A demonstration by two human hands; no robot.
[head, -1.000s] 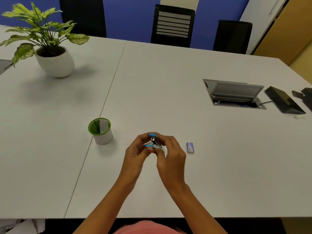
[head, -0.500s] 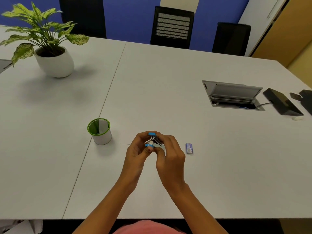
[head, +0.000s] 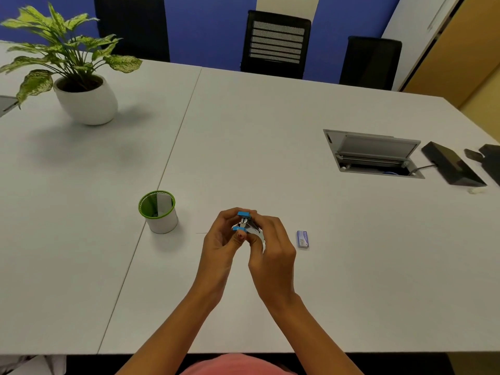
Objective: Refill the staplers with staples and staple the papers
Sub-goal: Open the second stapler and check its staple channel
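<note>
A small blue stapler (head: 244, 221) is held above the white table (head: 270, 136), hinged open so its metal inside shows between the two blue halves. My left hand (head: 220, 243) grips it from the left, fingers curled over the top half and thumb under the lower one. My right hand (head: 272, 251) pinches its right side at the metal part. What the right fingertips hold there is too small to tell. A little purple staple box (head: 302, 239) lies flat on the table just right of my right hand.
A white cup with a green rim (head: 159, 211), paper inside, stands left of my hands. A potted plant (head: 81, 85) is at the far left. An open cable hatch (head: 374, 154) and black devices (head: 451, 167) sit at the right. Chairs (head: 276, 44) line the far edge.
Both hands stay together on the open stapler, with only slight finger shifts. The view has drifted a little.
</note>
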